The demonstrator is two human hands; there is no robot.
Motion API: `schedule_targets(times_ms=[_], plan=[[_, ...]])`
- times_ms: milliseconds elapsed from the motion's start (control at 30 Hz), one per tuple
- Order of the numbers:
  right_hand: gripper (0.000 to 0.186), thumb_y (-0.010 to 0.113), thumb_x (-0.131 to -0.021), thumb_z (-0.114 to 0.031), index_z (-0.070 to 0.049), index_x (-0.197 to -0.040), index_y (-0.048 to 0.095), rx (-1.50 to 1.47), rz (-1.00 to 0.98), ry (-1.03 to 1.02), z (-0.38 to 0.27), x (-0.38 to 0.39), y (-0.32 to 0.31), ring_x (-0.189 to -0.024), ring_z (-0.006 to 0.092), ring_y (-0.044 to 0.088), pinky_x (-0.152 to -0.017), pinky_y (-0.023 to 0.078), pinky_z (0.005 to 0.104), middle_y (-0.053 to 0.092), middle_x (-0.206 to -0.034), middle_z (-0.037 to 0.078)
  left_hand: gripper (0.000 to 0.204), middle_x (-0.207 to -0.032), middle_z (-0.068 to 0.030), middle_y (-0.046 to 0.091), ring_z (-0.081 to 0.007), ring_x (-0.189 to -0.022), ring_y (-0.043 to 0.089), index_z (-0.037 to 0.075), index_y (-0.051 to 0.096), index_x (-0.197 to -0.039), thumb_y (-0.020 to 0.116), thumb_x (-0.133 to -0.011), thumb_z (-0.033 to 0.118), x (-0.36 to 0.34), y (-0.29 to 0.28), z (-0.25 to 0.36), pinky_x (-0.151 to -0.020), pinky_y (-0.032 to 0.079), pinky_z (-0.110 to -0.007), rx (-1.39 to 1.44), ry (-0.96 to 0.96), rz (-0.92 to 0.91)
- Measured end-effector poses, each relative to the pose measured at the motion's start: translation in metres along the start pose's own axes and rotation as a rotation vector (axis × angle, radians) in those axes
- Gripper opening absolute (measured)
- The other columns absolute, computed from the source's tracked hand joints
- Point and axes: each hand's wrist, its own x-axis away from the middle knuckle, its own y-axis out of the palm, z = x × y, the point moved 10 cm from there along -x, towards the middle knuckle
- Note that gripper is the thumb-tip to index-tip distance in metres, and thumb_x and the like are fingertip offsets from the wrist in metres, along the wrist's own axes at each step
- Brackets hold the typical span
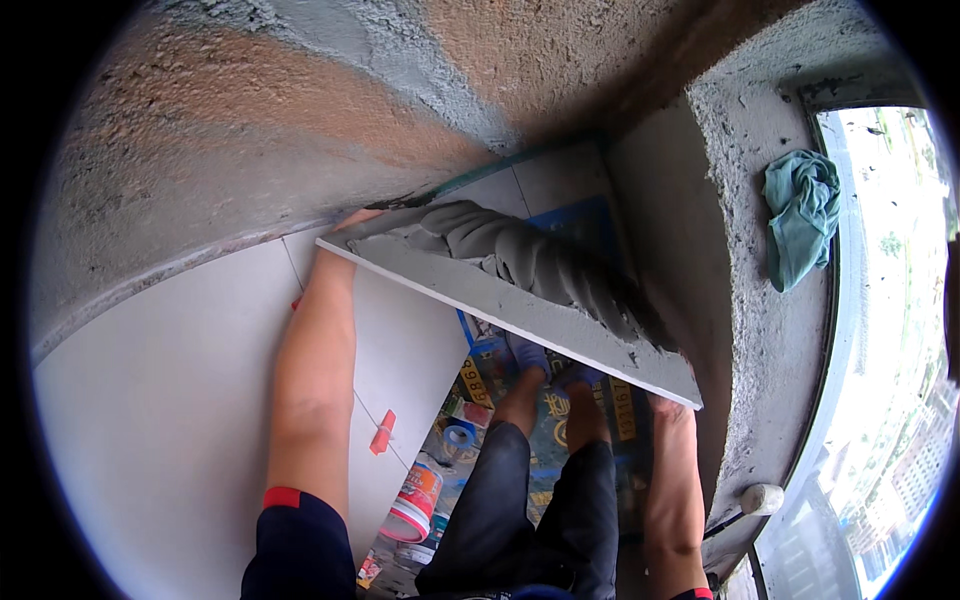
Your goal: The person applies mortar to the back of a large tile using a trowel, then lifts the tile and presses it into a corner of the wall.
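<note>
I hold a rectangular grey tile (pixel 500 295) tilted in front of me, its back spread with ridged grey mortar (pixel 520 255). My left hand (pixel 350 222) grips the tile's far left corner, up against the rough wall. My right hand (pixel 672 405) supports the tile's near right corner from beneath; its fingers are mostly hidden by the tile. Pale wall tiles (pixel 180 400) cover the wall on my left, with a red tile spacer (pixel 383 432) in a joint.
Bare plastered wall (pixel 250 110) rises above the laid tiles. A teal rag (pixel 800 220) lies on the rough window sill at right, beside an open window. On the floor by my feet sit a small orange-and-white tub (pixel 415 503), a tape roll (pixel 458 438) and blue printed sheeting.
</note>
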Motion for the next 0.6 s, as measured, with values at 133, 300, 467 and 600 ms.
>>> schedule_targets(times_ms=[133,300,467,600], plan=[[0.035,0.041,-0.098,-0.021,0.003,-0.122,0.051,-0.424,-0.109,0.150,-0.015,-0.012,0.047,-0.101,0.0262,0.063,-0.086,0.054,0.0362,0.061,-0.115,0.017,0.032,-0.116,-0.0121,0.062,-0.0199,-0.109,0.058,0.001,0.057,-0.122,0.048,-0.094,0.014,-0.008,-0.008,0.010,-0.096,0.045,-0.033,-0.016,0.000,0.009],[0.035,0.042,-0.098,-0.021,0.000,-0.124,0.051,-0.355,-0.198,0.089,-0.030,-0.020,0.076,-0.103,0.0242,0.061,-0.087,0.053,0.0339,0.060,-0.118,0.014,0.032,-0.117,-0.0124,0.061,-0.0202,-0.109,0.058,0.000,0.056,-0.122,0.047,-0.095,0.015,-0.010,-0.020,0.017,-0.096,0.046,-0.034,0.001,0.003,0.061],[0.035,0.045,-0.097,-0.022,-0.002,-0.125,0.051,-0.036,-0.186,-0.059,-0.031,-0.033,0.054,-0.109,0.0238,0.058,-0.093,0.049,0.0338,0.057,-0.124,0.013,0.032,-0.117,-0.0126,0.061,-0.0205,-0.108,0.058,0.000,0.056,-0.122,0.046,-0.095,0.015,-0.015,-0.028,0.013,-0.096,0.046,-0.034,0.043,0.009,0.101],[0.037,0.045,-0.097,-0.025,-0.004,-0.127,0.050,-0.196,-0.190,-0.046,-0.028,-0.042,0.059,-0.113,0.0236,0.055,-0.097,0.046,0.0346,0.056,-0.126,0.013,0.033,-0.118,-0.0128,0.060,-0.0208,-0.108,0.058,0.000,0.055,-0.122,0.045,-0.095,0.016,-0.017,-0.039,0.011,-0.096,0.046,-0.035,0.078,0.025,0.140]])
